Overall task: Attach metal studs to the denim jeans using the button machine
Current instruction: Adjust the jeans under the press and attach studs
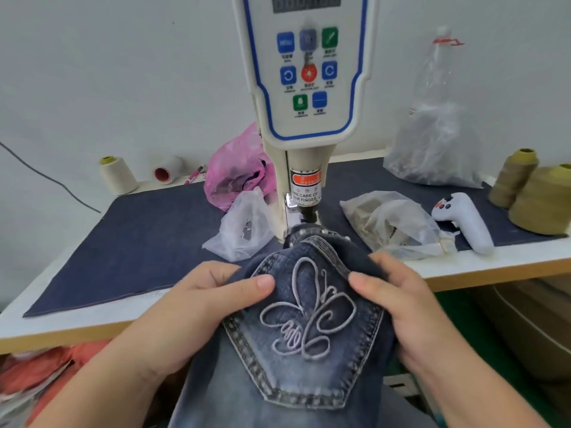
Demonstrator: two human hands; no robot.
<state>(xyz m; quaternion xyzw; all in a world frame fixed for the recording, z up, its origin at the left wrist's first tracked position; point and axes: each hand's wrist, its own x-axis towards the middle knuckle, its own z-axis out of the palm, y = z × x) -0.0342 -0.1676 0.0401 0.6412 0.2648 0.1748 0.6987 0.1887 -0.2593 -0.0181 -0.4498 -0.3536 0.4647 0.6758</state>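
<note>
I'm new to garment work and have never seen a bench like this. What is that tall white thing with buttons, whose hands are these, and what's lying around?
There is one picture, from a camera worn on the worker's head, looking down at their own hands. The tall white thing is the button machine, with a control panel and a finger warning label above its press point. The left hand and right hand grip the jeans on both sides of an embroidered back pocket, feeding the top edge under the press. On the dark mat lie clear plastic bags, a pink bag, thread cones and a white handheld controller.
</note>
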